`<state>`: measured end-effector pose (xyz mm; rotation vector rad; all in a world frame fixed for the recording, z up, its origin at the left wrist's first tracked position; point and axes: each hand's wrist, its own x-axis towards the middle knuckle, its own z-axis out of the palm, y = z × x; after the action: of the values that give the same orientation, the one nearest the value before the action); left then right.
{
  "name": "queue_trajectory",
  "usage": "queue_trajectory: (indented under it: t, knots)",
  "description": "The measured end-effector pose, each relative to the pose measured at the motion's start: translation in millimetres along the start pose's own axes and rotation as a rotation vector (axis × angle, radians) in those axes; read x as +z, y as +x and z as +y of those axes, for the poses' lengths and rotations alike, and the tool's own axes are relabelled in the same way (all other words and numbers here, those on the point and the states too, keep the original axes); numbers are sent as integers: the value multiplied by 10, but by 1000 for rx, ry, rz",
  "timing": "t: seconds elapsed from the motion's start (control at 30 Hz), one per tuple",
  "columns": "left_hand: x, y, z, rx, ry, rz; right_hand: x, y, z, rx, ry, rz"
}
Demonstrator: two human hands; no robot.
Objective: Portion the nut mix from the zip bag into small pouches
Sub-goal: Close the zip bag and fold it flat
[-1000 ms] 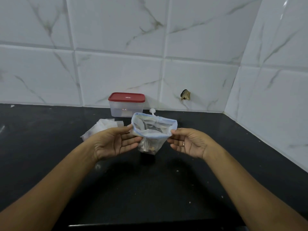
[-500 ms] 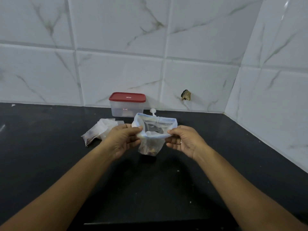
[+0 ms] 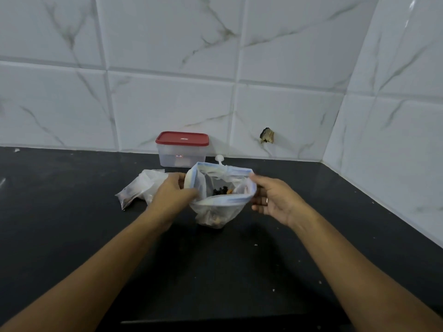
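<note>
Item: zip bag (image 3: pixel 217 212); mouth now pulled wider; left hand (image 3: pixel 171 195) grips rim at 9 o'clock; right hand (image 3: pixel 271 197) pinches it at 3 o'clock; seemingly ready for portioning.

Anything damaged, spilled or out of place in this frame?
A ragged hole in the wall tile, right of the red-lidded container, looks like damage. A few pale specks lie on the black counter. The zip bag looks intact.

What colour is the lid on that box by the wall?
Red lid, seen clearly in the head view.
</note>
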<state>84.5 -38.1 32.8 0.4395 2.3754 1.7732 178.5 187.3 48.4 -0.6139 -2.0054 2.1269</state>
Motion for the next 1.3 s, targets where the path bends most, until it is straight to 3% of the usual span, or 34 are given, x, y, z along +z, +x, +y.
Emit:
queue_trajectory:
  t: [0.17,0.3,0.43,0.8,0.9,1.03,1.13,1.3]
  knots:
    - [-81,125,35,-128,-371,4,-123,151,-40,175,305,4]
    - [-143,284,85,-254,-523,-121,-61,202,-30,197,285,-12]
    - [-161,371,124,-322,-494,-194,-17,239,-70,140,267,-85]
    - [-211,369,267,-276,-440,-369,-102,251,-201,79,285,-281]
    - [-215,386,295,-199,-337,-324,-123,253,-232,74,246,-311]
    - [-188,374,315,-50,-185,-168,-129,242,-241,31,64,-280]
    - [-192,332,330,92,-84,-41,-92,207,-241,-108,-229,-102]
    - [-154,301,248,307,212,212,11,139,-227,-645,-827,303]
